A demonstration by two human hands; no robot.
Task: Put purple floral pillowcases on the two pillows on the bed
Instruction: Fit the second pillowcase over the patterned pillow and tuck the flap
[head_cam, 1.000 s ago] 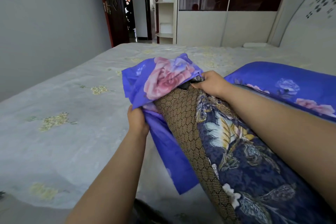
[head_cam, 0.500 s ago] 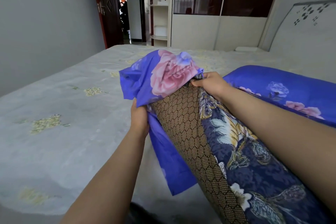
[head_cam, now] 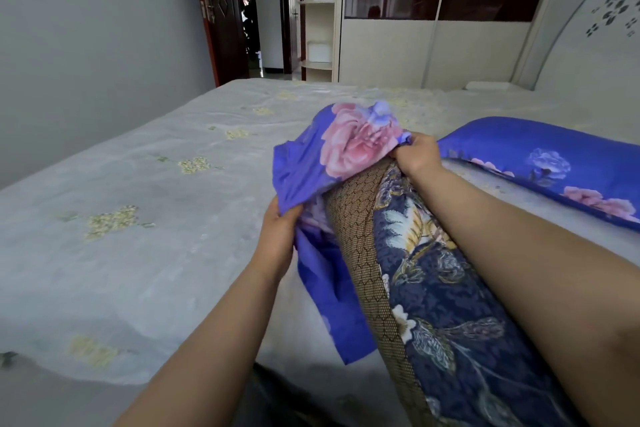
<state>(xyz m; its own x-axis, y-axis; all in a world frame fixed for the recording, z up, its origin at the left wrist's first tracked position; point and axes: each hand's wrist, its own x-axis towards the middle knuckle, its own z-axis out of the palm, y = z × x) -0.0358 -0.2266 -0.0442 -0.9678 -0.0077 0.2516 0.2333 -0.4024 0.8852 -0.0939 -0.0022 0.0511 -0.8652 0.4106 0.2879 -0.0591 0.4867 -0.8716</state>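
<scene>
Purple pillowcases (head_cam: 349, 152): 2; pillows (head_cam: 450, 288): 2.

The left hand (head_cam: 278, 236) now sits lower on the pillowcase (head_cam: 341, 156) edge, its bunched mouth drawn further over the pillow (head_cam: 433, 288) end.

- A bare pillow (head_cam: 433, 288) runs from the near right up toward the middle of the bed (head_cam: 138, 201).
- A pillowcase (head_cam: 332, 163) covers its far end and hangs down its left side.
- A second, covered pillow (head_cam: 554, 163) lies farther right.
- A wardrobe (head_cam: 433, 38) stands beyond the bed.
</scene>
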